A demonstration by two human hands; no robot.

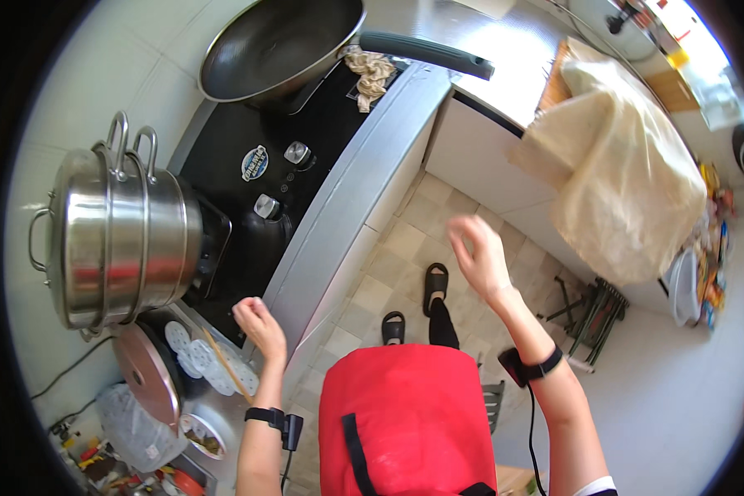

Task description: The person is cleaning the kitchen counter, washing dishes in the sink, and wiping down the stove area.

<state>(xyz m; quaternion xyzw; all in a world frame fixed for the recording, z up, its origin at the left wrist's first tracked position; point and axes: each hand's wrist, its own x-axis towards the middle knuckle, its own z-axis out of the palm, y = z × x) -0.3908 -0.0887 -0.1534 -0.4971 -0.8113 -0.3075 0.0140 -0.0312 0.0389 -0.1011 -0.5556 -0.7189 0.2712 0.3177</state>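
My left hand (259, 327), its fingers curled, is over the front corner of the black gas stove (239, 245), below a stacked stainless steel steamer pot (124, 242) with its lid on. Whether it touches the stove edge or holds anything small I cannot tell. My right hand (476, 253) hangs in the air above the tiled floor, slightly blurred, its fingers bent and nothing visible in it. A large wok (279, 49) with a dark handle (428, 53) sits at the stove's far end, beside a crumpled cloth (369, 73).
A beige cloth (626, 173) covers something on the right counter. Left of my left forearm are a pinkish round lid (147, 377), perforated white sheets (208, 359), a wooden stick (226, 364) and a white bowl (203, 435). A folding stool (595, 319) stands on the floor.
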